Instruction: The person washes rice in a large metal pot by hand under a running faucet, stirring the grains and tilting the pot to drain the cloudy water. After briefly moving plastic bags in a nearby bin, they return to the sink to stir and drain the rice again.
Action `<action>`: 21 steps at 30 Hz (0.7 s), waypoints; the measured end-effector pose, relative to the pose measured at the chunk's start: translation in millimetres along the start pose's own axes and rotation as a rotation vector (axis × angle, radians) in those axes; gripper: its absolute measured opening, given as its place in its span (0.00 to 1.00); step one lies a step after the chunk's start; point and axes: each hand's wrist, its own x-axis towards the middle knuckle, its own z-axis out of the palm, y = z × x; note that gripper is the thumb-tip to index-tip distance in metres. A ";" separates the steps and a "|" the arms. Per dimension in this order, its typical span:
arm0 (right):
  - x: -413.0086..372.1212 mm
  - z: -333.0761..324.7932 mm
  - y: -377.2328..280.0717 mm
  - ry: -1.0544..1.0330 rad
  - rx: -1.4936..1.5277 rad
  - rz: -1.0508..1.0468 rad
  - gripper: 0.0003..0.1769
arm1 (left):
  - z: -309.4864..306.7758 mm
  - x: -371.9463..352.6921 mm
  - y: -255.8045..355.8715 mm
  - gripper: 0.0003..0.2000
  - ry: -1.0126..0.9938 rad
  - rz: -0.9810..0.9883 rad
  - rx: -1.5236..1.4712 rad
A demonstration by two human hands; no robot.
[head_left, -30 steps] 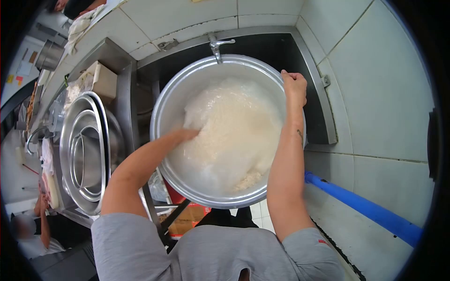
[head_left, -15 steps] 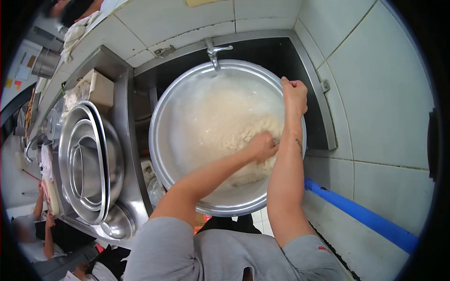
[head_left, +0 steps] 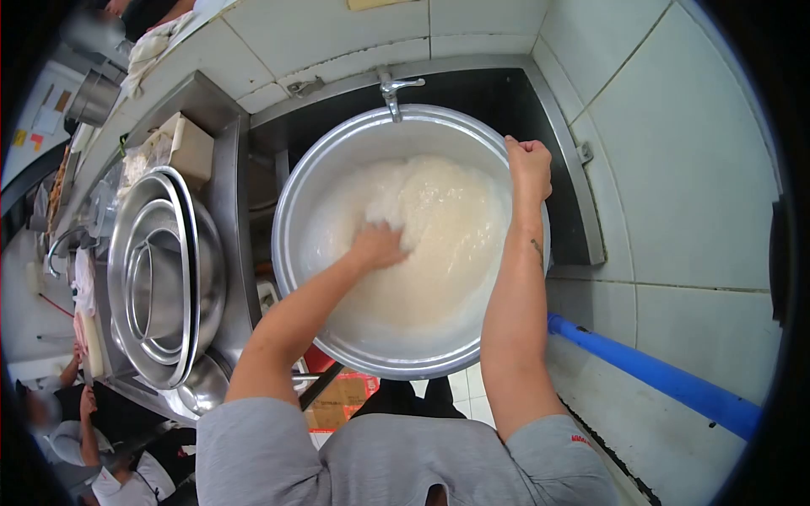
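A wide metal pot (head_left: pixel 291 169) holds cloudy, whitish water and pale grains that look like rice (head_left: pixel 447 219). Inside it, my left hand (head_left: pixel 378 246) is in the left part of the rice and water, fingers apart and partly covered by the liquid. Nothing shows gripped in that hand. My right hand (head_left: pixel 530 169) is closed on the pot's rim at the upper right, arm stretched forward. Over the far rim stands a metal tap (head_left: pixel 394 91).
Stacked steel bowls (head_left: pixel 160 278) and a beige container (head_left: pixel 190 152) stand on the steel counter at left. A blue pipe (head_left: pixel 650 371) runs along the right wall. Cardboard boxes (head_left: pixel 342 396) lie on the floor. Other people (head_left: pixel 72 422) are at lower left.
My left hand has swept left through the pot, from the right side. The rice and water have swirled, and the liquid's surface has shifted. My right hand stays on the rim.
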 end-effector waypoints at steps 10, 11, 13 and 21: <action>-2.6 2.3 -3.0 0.049 -0.069 -0.020 0.15 | 6.6 -6.1 110.6 0.16 0.126 0.951 0.232; -2.5 2.2 -3.0 0.046 -0.066 -0.015 0.15 | -5.5 11.2 121.3 0.15 0.038 0.906 0.378; -0.6 1.4 -2.4 0.041 -0.064 -0.009 0.15 | -17.3 56.0 120.6 0.15 0.032 0.833 0.524; -3.2 -1.4 -3.8 0.022 -0.013 -0.006 0.15 | -48.6 104.6 30.7 0.27 0.031 0.151 0.247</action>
